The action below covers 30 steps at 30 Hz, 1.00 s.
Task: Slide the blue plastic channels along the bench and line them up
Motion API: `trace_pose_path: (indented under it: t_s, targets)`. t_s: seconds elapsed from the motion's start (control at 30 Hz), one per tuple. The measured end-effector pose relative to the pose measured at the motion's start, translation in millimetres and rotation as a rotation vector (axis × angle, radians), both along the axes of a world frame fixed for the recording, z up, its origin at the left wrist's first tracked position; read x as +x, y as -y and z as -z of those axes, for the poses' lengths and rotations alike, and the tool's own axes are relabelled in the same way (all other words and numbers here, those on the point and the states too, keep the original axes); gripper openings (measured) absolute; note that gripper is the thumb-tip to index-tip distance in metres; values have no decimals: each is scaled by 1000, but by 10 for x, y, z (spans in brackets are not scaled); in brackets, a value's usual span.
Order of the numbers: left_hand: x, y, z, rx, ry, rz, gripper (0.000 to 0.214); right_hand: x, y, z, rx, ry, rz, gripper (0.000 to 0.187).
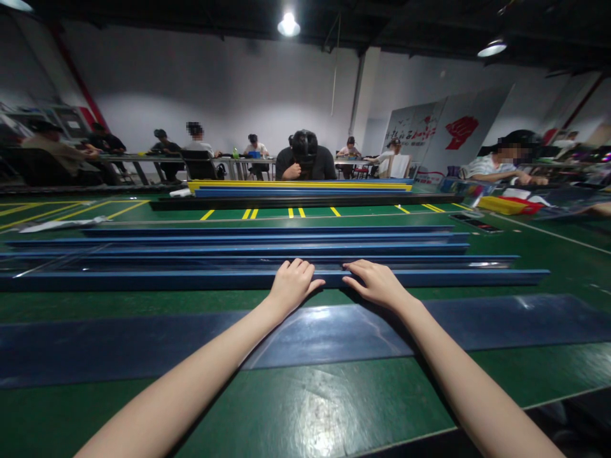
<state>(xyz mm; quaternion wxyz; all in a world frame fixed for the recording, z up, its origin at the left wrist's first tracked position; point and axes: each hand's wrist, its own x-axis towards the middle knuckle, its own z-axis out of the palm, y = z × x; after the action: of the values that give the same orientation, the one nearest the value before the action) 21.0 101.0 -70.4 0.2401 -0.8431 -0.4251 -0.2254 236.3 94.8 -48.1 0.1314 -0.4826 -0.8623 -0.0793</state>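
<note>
Both of my hands rest side by side on the nearest of several long blue plastic channels [167, 280], near the middle of its length. My left hand [293, 283] has its fingers bent over the channel's top edge, with the thumb along the near wall. My right hand [375, 283] grips the same edge, a short gap to the right, thumb pointing inward. Closer to me, under my forearms, a flat, glossy bluish strip [329, 331] lies across the table. More blue channels [267, 238] lie parallel just behind.
The green table [305, 407] has yellow line markings. Farther back lie yellow [296, 185] and black [286, 203] long strips. A phone [475, 222] and a yellow-and-red item [506, 204] are at the right. A person [305, 159] sits opposite; others sit around the room.
</note>
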Motion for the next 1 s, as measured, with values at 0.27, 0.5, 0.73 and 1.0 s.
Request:
trace_pose_path:
  t_s: [0.27,0.5,0.73,1.0]
  targets:
    - [0,8,-12,11,-16,-15,34,8,-6,12,10,1,-6,38]
    - [-6,-4,2,12,-9,-13,34,9,2,14,16,-7,-17,38]
    - [-4,4,-2,3,-7,-16,34,8,-8,21,24,1,-21,38]
    - [6,18,-9,3,10,-57,36,12,-11,35,34,-34,-26,36]
